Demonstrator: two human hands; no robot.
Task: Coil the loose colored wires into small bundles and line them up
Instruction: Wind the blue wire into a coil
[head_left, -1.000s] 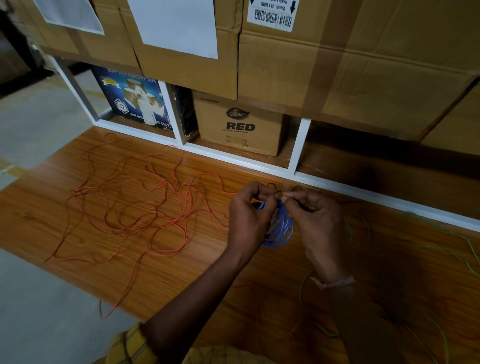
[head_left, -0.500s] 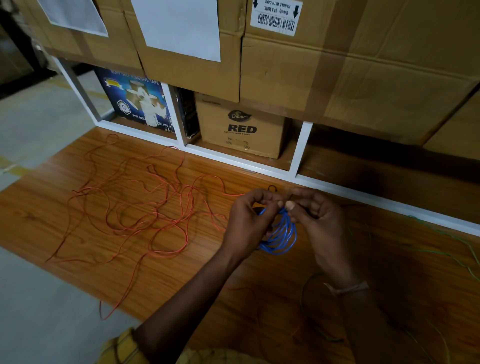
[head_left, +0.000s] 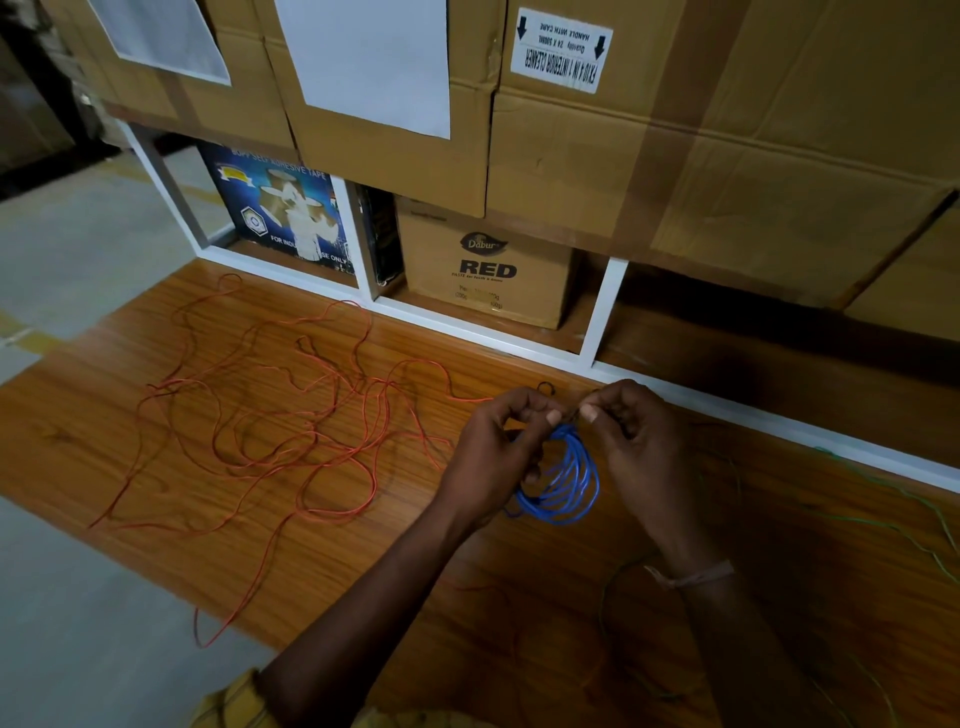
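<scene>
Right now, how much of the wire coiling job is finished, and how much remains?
Nearly done: the blue wire is already wound into a small coil. In hand: the left hand and right hand pinch the top of that coil together, apparently securing it. Left: the orange wire lies loose and tangled on the wooden table, the green wire is also loose, and no bundles are lined up yet.
</scene>
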